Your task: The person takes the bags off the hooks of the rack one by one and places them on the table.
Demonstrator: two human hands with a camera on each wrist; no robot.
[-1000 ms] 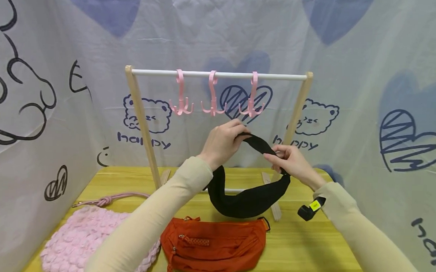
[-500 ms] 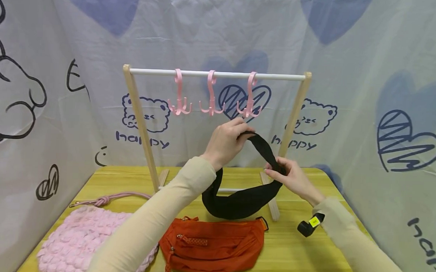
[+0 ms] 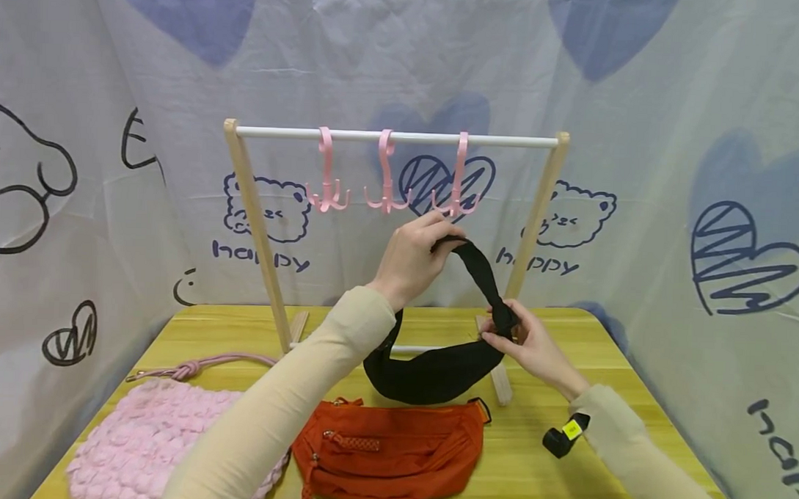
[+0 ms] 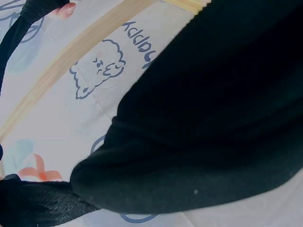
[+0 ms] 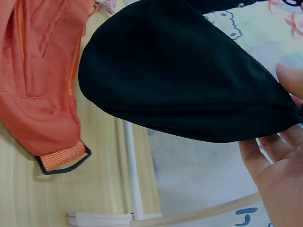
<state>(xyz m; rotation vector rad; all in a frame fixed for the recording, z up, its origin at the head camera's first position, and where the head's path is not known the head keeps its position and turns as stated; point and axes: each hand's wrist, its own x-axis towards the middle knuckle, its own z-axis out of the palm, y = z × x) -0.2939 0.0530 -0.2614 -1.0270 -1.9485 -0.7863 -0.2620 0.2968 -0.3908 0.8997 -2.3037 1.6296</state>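
A black crescent-shaped shoulder bag (image 3: 428, 375) hangs in the air in front of the rack, its strap (image 3: 479, 271) arched above it. At the top of that strap my left hand (image 3: 412, 259) grips the cloth, just below the right-hand pink hook. My right hand (image 3: 533, 348) pinches the knotted joint between strap and bag body, on the right side. In the right wrist view the thumb lies above the bag's narrow end and fingers (image 5: 258, 158) lie below it. The bag body (image 4: 203, 132) fills much of the left wrist view, where the left hand is hardly seen.
Behind, a wooden rack has a white bar (image 3: 278, 133) with three pink hooks (image 3: 456, 185). On the yellow table (image 3: 564, 461) lie an orange-red waist bag (image 3: 392, 455) and a pink puffy bag (image 3: 148, 439) with a knotted strap (image 3: 187, 369). Printed cloth surrounds the table.
My right hand has slid down the strap to the knot, moving lower. The left hand stays near the same spot. The black bag has dropped slightly and shifted left.
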